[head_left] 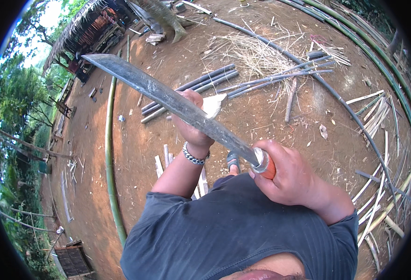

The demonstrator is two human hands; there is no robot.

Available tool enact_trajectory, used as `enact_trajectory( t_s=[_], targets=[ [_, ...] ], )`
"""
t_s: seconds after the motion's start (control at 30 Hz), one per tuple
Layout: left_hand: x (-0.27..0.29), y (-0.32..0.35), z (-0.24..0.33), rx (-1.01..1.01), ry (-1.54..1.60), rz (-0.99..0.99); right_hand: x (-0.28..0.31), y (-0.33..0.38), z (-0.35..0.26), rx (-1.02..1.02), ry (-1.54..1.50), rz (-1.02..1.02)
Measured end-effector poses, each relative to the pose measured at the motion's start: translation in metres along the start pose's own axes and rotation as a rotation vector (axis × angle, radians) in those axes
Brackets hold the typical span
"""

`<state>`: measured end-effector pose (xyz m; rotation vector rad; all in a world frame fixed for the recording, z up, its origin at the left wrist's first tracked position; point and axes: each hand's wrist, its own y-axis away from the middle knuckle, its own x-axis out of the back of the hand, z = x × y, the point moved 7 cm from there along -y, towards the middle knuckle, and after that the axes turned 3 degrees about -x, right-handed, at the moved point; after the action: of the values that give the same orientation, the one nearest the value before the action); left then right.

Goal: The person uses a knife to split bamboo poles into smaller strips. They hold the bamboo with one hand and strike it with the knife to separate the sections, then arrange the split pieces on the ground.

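Note:
A machete [159,92] with a long, dark, scuffed blade slants across the view, its broad tip pointing to the upper left. My right hand [287,173] is wrapped round its orange-red handle [267,167], close to the metal collar. Behind the middle of the blade is my left hand [190,133], with a chain bracelet [194,157] on the wrist. A white crumpled piece [213,105], like cloth or paper, sticks out from that hand past the blade. The blade hides part of the left fingers, and whether they touch the steel cannot be seen.
Dark cut bamboo poles [201,84] lie on the dirt ahead, beside a heap of pale shavings [252,53]. A long green pole [111,154] runs along the left. Split strips [378,114] and long poles are on the right. A thatched shelter [98,28] stands far left.

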<state>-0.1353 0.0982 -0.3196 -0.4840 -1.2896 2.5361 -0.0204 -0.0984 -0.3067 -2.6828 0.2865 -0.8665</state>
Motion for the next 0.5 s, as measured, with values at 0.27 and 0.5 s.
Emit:
enact_trajectory(
  t_s=[0.27, 0.5],
  targets=[
    [-0.007, 0.0, 0.002, -0.103, 0.176, -0.093, 0.004, 0.002, 0.003, -0.023, -0.026, -0.022],
    [-0.012, 0.002, -0.002, -0.007, 0.133, -0.03, 0.003, 0.001, 0.01, -0.07, -0.038, -0.03]
  ],
)
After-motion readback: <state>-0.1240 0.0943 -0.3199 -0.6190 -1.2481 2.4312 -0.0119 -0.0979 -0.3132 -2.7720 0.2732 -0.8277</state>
